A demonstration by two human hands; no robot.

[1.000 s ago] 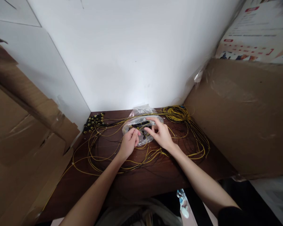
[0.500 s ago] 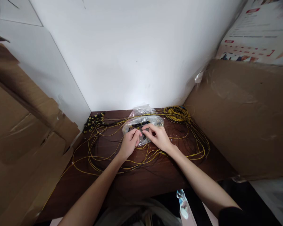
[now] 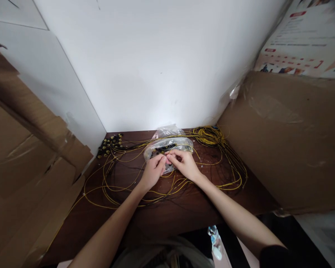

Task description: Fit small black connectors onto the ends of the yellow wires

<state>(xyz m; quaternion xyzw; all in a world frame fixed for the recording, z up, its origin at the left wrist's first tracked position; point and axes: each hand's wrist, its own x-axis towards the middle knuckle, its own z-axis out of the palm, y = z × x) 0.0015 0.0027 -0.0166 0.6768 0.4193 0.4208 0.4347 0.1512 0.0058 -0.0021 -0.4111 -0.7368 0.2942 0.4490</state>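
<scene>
The left hand (image 3: 153,169) and the right hand (image 3: 186,163) met fingertip to fingertip over the front of the clear bag (image 3: 169,130). The fingers of both were bent, thumbs brought in toward the forefingers; whether they gripped anything could not be told, the tips being too small and partly hidden.

The bag sat open on the table (image 3: 178,217) near the wall (image 3: 162,74), dark pieces showing inside. Yellow and black wires (image 3: 170,192) looped over the table around the bag and in front of the hands. At the left back corner lay a cluster of black-and-yellow connectors (image 3: 111,144); at the right back, a yellow coil (image 3: 208,136). Cardboard boxes (image 3: 290,141) stood on both sides.
</scene>
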